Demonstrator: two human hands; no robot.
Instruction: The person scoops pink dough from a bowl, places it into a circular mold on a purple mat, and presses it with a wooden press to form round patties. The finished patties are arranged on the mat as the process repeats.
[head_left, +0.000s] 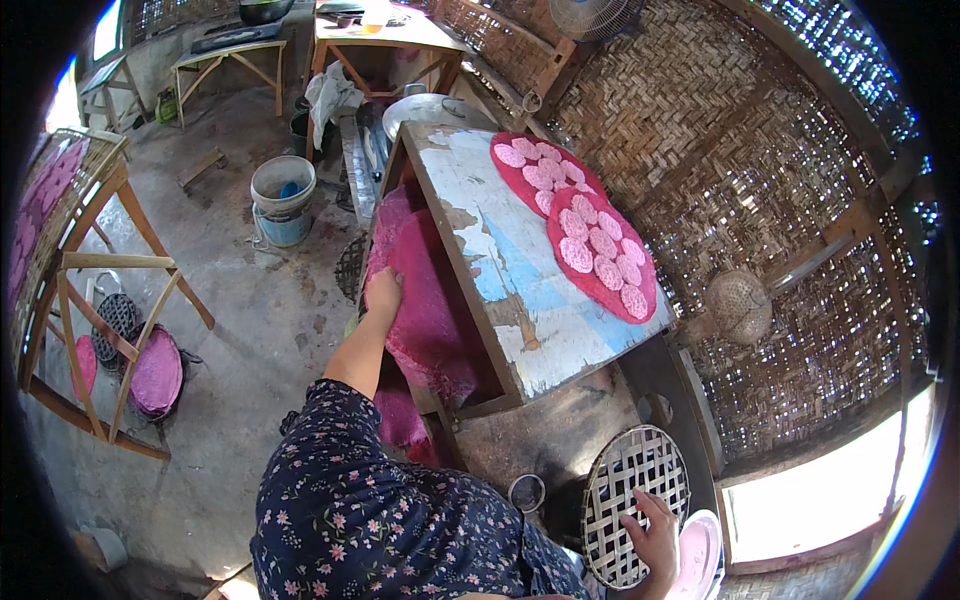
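Note:
My left hand (383, 293) is closed on the edge of a deep pink cloth (430, 290), which drapes in the open side of a wooden table-like box. Its fingers curl into the fabric. More pink cloth (400, 418) hangs lower down. On the box's worn white and blue top (500, 290) lie two dark pink rounds (602, 255), overlapping, each covered with several paler pink discs. Toward the lower right, my right hand (655, 535) has its fingers apart, over the edge of a round, open-weave bamboo tray (632, 480); whether it touches the weave I cannot tell.
A pale pink basin (697, 550) stands beside the bamboo tray. Left of the box are a white bucket (283, 185) and a slatted wooden stand (120, 260), with a pink-lined round tray (155, 372) on the floor. A woven bamboo wall (760, 180) rises at right.

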